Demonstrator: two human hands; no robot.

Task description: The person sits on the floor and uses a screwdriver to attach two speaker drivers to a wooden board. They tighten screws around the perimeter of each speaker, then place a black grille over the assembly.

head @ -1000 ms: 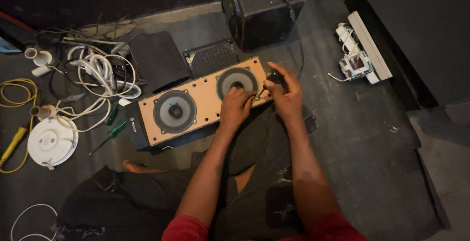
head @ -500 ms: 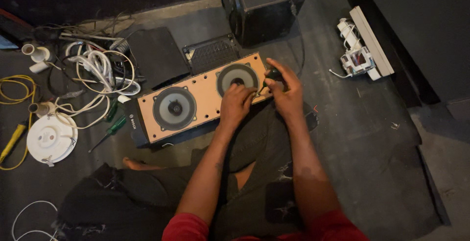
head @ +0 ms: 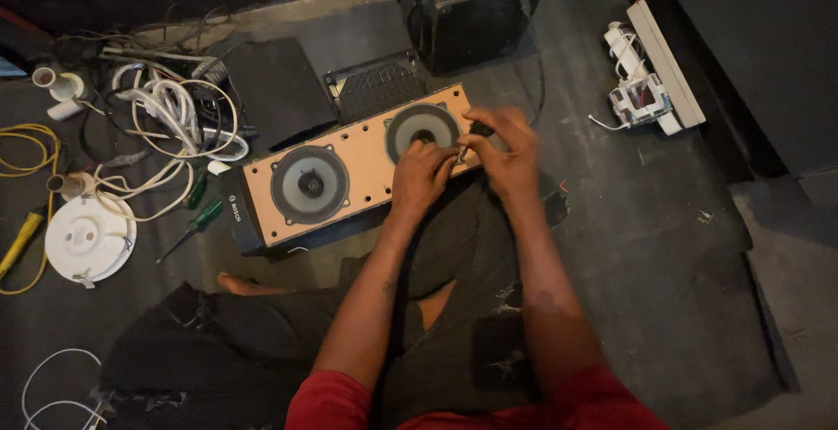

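I observe both hands at the right end of the orange-faced speaker box (head: 349,177), which lies flat on the dark floor across my lap, its two round cones facing up. My left hand (head: 421,178) rests on the panel beside the right cone (head: 422,130), fingers curled, pinching a small dark part (head: 460,154) together with my right hand (head: 504,152); what the part is I cannot tell. A green-handled screwdriver (head: 194,225) lies just left of the box, near a white round fitting (head: 89,239) and tangled white cables (head: 179,120).

Surface: dark floor (head: 663,247) carrying everything.
Centre: speaker panel (head: 349,172) lying flat.
Left: white cables (head: 175,124), round white fitting (head: 87,238), green screwdriver (head: 196,225) lying.
Top: black box (head: 476,6) standing.
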